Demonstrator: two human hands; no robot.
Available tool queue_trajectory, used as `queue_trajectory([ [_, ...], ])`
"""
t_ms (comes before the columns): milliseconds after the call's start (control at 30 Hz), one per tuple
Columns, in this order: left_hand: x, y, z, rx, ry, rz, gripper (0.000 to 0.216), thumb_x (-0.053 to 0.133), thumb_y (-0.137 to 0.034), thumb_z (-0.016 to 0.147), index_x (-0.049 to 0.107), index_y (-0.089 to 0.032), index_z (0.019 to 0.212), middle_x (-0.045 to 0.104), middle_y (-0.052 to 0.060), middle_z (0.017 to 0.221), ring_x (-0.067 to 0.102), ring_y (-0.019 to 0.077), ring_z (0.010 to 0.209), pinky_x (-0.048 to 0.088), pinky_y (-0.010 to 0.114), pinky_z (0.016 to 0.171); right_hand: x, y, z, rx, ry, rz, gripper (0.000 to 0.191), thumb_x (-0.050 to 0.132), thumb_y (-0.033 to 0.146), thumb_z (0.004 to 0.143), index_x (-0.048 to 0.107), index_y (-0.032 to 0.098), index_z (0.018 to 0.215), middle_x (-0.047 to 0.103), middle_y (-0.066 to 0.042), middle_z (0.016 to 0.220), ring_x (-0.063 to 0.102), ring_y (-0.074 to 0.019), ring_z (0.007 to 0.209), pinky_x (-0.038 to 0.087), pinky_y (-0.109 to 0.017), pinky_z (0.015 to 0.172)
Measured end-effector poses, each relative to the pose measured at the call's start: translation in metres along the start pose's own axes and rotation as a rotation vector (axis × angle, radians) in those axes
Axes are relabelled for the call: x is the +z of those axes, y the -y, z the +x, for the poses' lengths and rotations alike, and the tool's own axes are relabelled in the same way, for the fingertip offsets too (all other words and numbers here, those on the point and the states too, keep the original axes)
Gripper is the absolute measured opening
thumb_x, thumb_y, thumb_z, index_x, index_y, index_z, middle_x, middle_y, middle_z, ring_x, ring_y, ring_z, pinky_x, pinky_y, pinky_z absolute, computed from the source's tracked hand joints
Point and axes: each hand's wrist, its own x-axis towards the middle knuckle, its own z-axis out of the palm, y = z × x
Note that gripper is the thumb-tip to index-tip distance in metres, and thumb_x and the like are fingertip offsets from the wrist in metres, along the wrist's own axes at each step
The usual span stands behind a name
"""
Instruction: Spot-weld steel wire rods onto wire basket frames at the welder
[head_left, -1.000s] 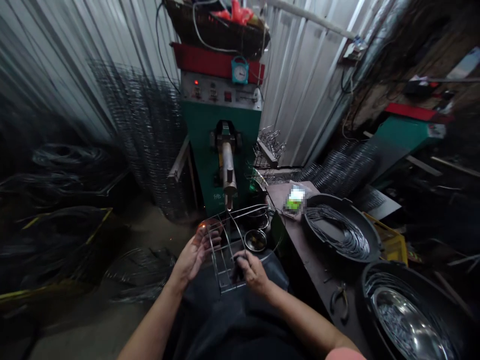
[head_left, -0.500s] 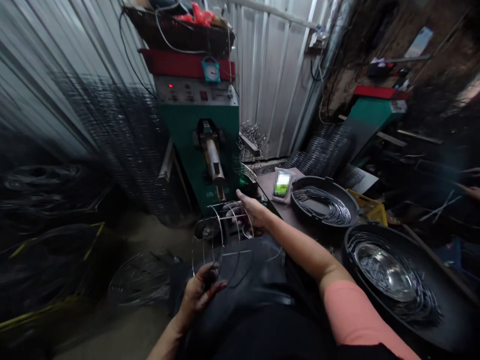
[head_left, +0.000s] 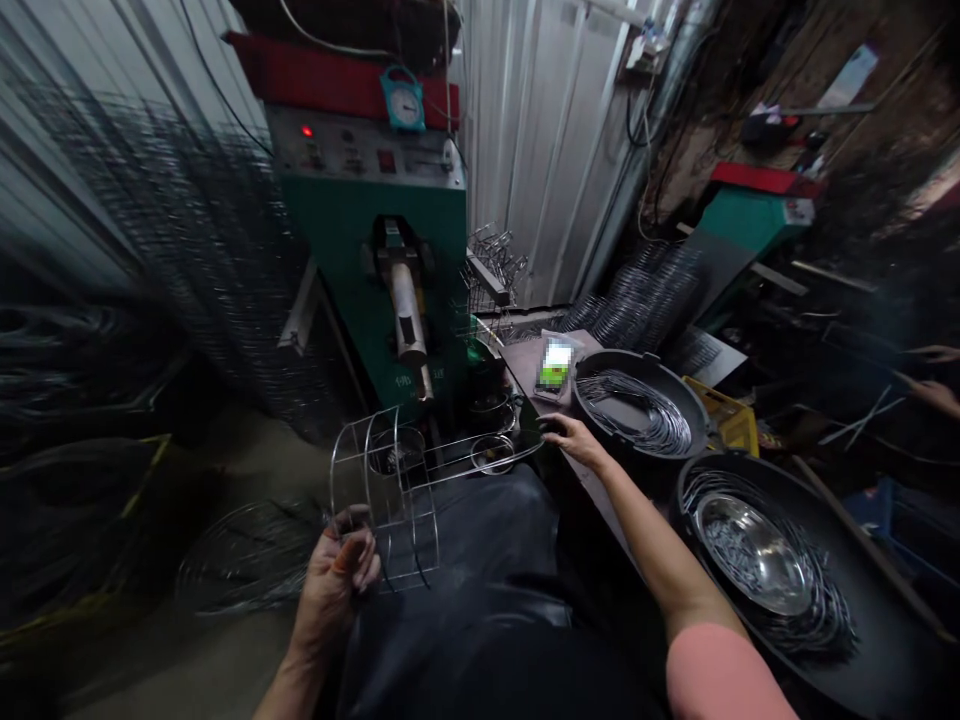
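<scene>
My left hand (head_left: 341, 572) is closed on the near rim of a wire basket frame (head_left: 394, 490) and holds it over my lap, below the nose of a green welding machine (head_left: 390, 290). My right hand (head_left: 571, 437) reaches right to the edge of a dark bench, next to a black pan of curved wire pieces (head_left: 639, 405). Its fingers are curled at the bench edge, and I cannot make out whether they hold a wire. A long wire of the frame runs toward that hand.
A second black pan (head_left: 780, 560) with a steel bowl and wire rings sits at the near right. A phone (head_left: 556, 364) lies on the bench. Wire mesh stacks (head_left: 187, 250) stand left of the machine. Two small bowls (head_left: 491, 452) sit beneath the machine's nose. Another person's hands (head_left: 934, 375) show at far right.
The welding spark has ended. My right hand let go of the frame and moved right to the bench edge. My left hand shifted down the frame and swung it leftward.
</scene>
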Motion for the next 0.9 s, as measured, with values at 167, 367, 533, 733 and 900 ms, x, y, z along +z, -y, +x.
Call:
queue_trajectory([
  [167, 0.003, -0.002, 0.001, -0.004, -0.032, 0.011, 0.046, 0.077, -0.039, 0.056, 0.054, -0.022, 0.092, 0.038, -0.01, 0.047, 0.024, 0.0019, 0.033, 0.022, 0.015, 0.034, 0.008, 0.002, 0.008, -0.229, 0.016, -0.164, 0.02, 0.059, 0.033, 0.077, 0.067, 0.017, 0.088, 0.064, -0.007, 0.092, 0.06, -0.017, 0.088, 0.046, -0.032, 0.082],
  [367, 0.019, 0.002, 0.014, 0.004, -0.003, 0.08, 0.038, 0.073, -0.035, 0.062, 0.048, -0.021, 0.087, 0.034, -0.013, 0.042, 0.024, 0.0034, 0.031, 0.024, 0.017, 0.035, 0.042, 0.047, 0.014, -0.477, 0.201, -0.332, 0.018, 0.053, 0.032, 0.084, 0.067, 0.022, 0.092, 0.064, -0.006, 0.092, 0.06, -0.0143, 0.082, 0.047, -0.024, 0.075],
  [533, 0.037, 0.003, 0.035, -0.019, -0.017, 0.078, 0.035, 0.071, -0.037, 0.062, 0.044, -0.02, 0.076, 0.035, -0.012, 0.045, 0.023, 0.0029, 0.032, 0.023, 0.017, 0.034, 0.084, 0.07, 0.036, -0.493, 0.212, -0.372, 0.017, 0.054, 0.033, 0.084, 0.067, 0.023, 0.09, 0.065, -0.003, 0.083, 0.061, -0.0124, 0.073, 0.044, -0.02, 0.067],
  [733, 0.035, 0.001, 0.063, -0.085, -0.09, 0.046, 0.041, 0.072, -0.042, 0.055, 0.045, -0.018, 0.075, 0.039, -0.01, 0.05, 0.024, 0.0019, 0.034, 0.021, 0.017, 0.034, 0.095, 0.067, 0.058, -0.452, 0.09, -0.315, 0.019, 0.054, 0.036, 0.084, 0.066, 0.021, 0.082, 0.064, -0.002, 0.078, 0.06, -0.0128, 0.071, 0.043, -0.022, 0.066],
  [900, 0.033, 0.001, 0.081, -0.091, -0.11, 0.036, 0.043, 0.073, -0.042, 0.053, 0.047, -0.017, 0.077, 0.039, -0.01, 0.049, 0.023, 0.0014, 0.033, 0.019, 0.016, 0.033, 0.099, 0.061, 0.072, -0.446, 0.111, -0.245, 0.02, 0.054, 0.037, 0.083, 0.064, 0.019, 0.081, 0.064, -0.003, 0.076, 0.059, -0.0136, 0.07, 0.043, -0.023, 0.067],
])
